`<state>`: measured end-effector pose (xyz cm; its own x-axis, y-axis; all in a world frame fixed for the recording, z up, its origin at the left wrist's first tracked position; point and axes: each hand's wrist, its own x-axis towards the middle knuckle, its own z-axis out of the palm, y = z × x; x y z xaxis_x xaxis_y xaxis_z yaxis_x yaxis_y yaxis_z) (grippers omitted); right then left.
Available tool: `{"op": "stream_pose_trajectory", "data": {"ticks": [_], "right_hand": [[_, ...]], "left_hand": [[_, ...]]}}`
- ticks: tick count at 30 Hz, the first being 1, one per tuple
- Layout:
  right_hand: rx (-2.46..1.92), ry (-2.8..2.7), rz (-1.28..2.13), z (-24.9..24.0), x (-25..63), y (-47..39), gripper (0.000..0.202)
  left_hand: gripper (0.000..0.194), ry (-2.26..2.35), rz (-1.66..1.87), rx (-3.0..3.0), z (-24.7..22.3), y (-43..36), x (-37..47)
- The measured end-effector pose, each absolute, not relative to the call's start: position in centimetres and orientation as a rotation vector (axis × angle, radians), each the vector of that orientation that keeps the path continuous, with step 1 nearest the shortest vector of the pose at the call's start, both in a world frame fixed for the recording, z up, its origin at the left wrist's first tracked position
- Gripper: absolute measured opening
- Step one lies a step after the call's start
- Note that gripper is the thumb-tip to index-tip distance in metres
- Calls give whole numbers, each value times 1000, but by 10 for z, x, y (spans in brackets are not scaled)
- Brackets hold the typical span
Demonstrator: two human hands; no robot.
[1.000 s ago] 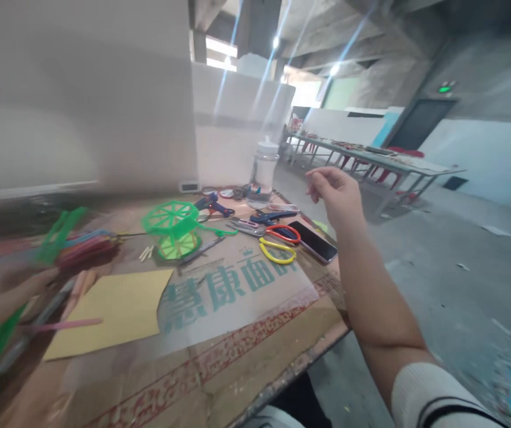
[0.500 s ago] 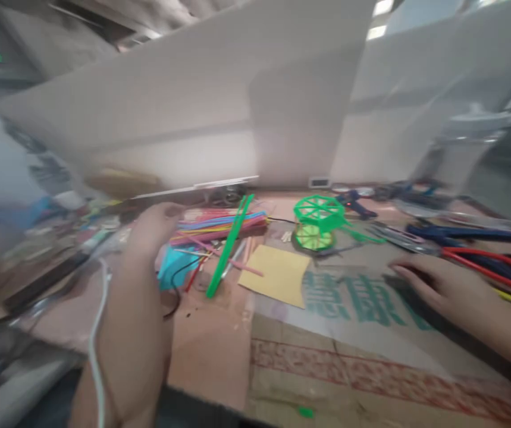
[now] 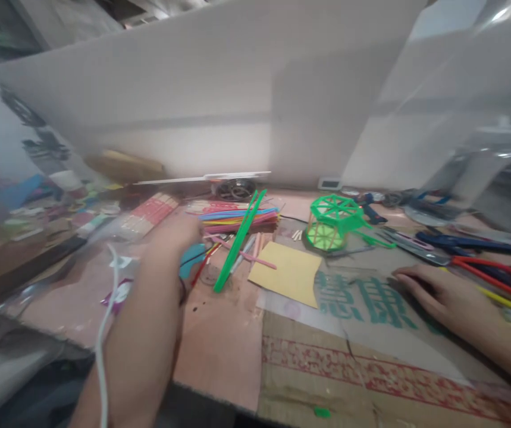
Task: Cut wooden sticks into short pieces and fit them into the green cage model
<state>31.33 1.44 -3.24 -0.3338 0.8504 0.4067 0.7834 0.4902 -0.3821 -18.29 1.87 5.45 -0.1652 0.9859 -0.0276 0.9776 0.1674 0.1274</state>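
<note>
My left hand (image 3: 181, 233) reaches over the left side of the table, beside a bundle of coloured pipe cleaners (image 3: 241, 219) and a blue sheet (image 3: 193, 260). Its fingers are blurred and turned away, so whatever they touch is hidden. On the printed cardboard (image 3: 300, 392) rests my right hand (image 3: 438, 292), thumb and forefinger slightly apart with nothing visible between them. Long green strips (image 3: 240, 244) lie slanted near a yellow paper square (image 3: 288, 270). Behind the paper stands a small green lantern-like frame (image 3: 333, 221) with thin wooden posts.
Red-handled pliers (image 3: 496, 273) and blue-handled tools (image 3: 473, 242) lie at the right. A glue gun (image 3: 372, 211) sits at the back. Packed sticks (image 3: 150, 213) are at the left, and a white cable (image 3: 103, 333) crosses my left forearm. A pale partition (image 3: 219, 89) stands behind.
The view has shifted, so the table items appear farther right. My left hand has moved right, closer to the pipe cleaners and blue sheet. My right hand stays on the cardboard.
</note>
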Motion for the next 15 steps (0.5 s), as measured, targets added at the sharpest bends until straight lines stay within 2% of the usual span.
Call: {"op": "stream_pose_trajectory", "data": {"ticks": [3,6,9,15], "right_hand": [[-1279,-2115,120,-20,308,10,18],[-1272,-2032,203,7,295,2,23],[-1171,-1958,418,48,274,-9,27],[-700,-1808,705,100,244,-13,17]], "left_hand": [[26,2203,333,2156,79,5,-135],[27,1422,797,2075,86,-7,-64],[22,983,818,1953,82,-14,-2],[22,695,963,1994,83,-10,50]]}}
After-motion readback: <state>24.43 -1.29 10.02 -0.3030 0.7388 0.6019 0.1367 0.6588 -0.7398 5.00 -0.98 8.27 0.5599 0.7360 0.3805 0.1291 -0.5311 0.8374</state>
